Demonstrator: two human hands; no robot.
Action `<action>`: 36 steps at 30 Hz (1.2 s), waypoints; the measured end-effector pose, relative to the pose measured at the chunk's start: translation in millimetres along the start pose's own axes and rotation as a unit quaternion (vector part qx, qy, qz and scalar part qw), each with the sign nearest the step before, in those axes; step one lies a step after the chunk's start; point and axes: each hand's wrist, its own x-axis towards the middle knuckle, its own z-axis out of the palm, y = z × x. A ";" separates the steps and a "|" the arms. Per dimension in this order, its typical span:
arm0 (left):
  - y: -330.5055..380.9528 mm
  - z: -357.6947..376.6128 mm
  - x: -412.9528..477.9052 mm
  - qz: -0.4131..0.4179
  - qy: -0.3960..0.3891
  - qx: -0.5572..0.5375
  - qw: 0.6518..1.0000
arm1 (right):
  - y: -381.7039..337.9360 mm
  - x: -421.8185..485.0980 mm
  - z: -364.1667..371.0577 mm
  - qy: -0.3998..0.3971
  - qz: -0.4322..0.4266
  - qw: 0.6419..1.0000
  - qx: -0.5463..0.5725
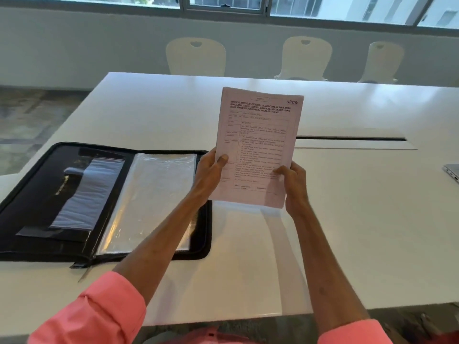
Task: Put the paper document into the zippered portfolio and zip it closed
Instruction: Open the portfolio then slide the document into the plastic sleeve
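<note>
- Head view, document: the paper document [258,145] is held upright above the worktop [347,219], printed face toward the wearer, just right of the portfolio's right edge and clear of it; this pose probably serves to square the sheets before insertion.
- Head view, hands: the left hand [211,175] grips the lower left edge, thumb [222,160] on the front and the other fingers curled behind; the right hand [293,187] pinches the lower right edge likewise; the paired grip keeps the thin stack from bending.
- Head view, portfolio: the black portfolio [37,194] lies open flat near the worktop's front-left corner; a clear sleeve [159,189] faces up on its right half, the likely slot for the pages; the zipper pull [79,265] rests at the near edge, so closing is not yet begun.
- Head view, surroundings: a cable slot [347,139] runs mid-worktop; a laptop [452,171] corner shows at the right edge; chairs [196,57] line the far side.
</note>
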 end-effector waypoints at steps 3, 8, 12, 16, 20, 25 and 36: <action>-1.6 -29.4 5.2 -0.031 0.000 -0.006 1.000 | -1.7 9.7 16.4 -0.075 0.040 0.996 0.015; -8.9 -75.8 13.1 -0.080 0.021 -0.013 0.996 | 3.7 23.8 53.5 -0.143 0.075 0.986 0.031; -15.4 -113.5 18.6 -0.111 0.016 -0.033 0.993 | 6.7 31.2 87.8 -0.160 0.089 0.982 0.050; -24.6 -148.4 25.8 -0.141 0.023 -0.038 0.989 | 5.7 39.8 115.5 -0.195 0.111 0.974 0.020; -32.5 -179.5 31.2 -0.153 0.015 -0.029 0.988 | 0.7 49.5 137.7 -0.237 0.125 0.963 -0.031; -38.6 -209.1 38.4 -0.157 0.006 -0.016 0.987 | -1.0 61.3 164.7 -0.286 0.135 0.947 -0.058; -61.0 -250.3 61.6 -0.156 0.005 -0.009 0.988 | 14.3 83.4 197.4 -0.339 0.092 0.924 -0.155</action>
